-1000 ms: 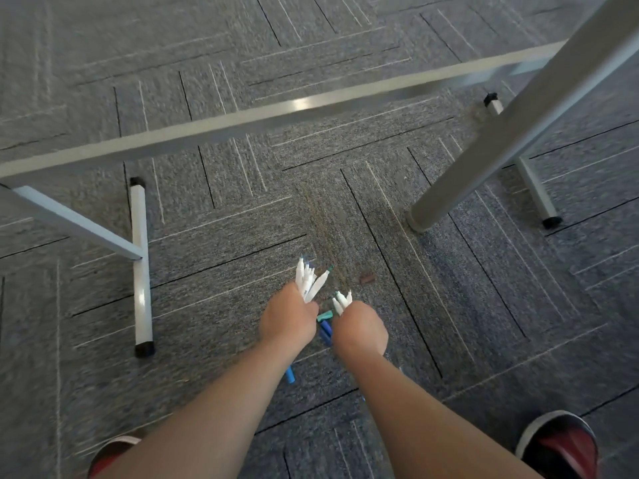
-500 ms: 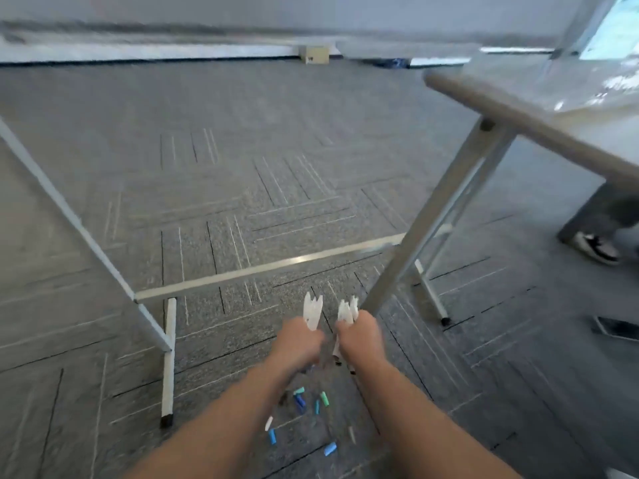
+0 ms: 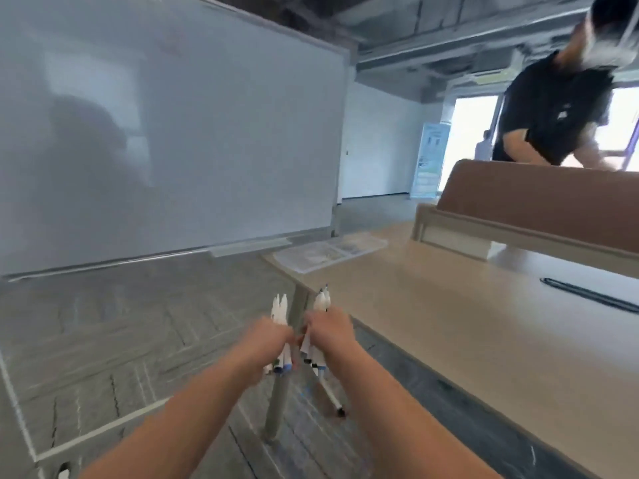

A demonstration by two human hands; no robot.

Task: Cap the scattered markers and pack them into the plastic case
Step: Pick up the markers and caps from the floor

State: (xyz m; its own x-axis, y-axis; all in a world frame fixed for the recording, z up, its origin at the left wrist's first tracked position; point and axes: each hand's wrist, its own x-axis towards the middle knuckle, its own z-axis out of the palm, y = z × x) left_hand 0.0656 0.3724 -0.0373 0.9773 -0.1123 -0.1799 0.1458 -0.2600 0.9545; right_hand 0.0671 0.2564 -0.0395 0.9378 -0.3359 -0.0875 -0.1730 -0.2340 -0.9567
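My left hand (image 3: 271, 338) grips a bundle of white markers (image 3: 279, 307), their tips pointing up and their ends showing below the fist. Beside it, my right hand (image 3: 328, 328) grips a second bundle of white markers (image 3: 321, 300). Both fists are raised in front of me, just left of the near corner of a beige table (image 3: 466, 333). A flat clear plastic case (image 3: 328, 252) lies at the table's far left end. The view is blurred by motion, and no loose caps are visible.
A table leg (image 3: 276, 406) stands on grey carpet right below my hands. A large whiteboard (image 3: 166, 126) fills the left. Another person in a black shirt (image 3: 553, 112) leans over a brown divider (image 3: 539, 198) at the right. A black cable (image 3: 587, 297) lies on the table.
My view has swung up from the carpet to the room. Both hands have risen from floor level with their marker bundles. The coloured caps on the floor have left the view.
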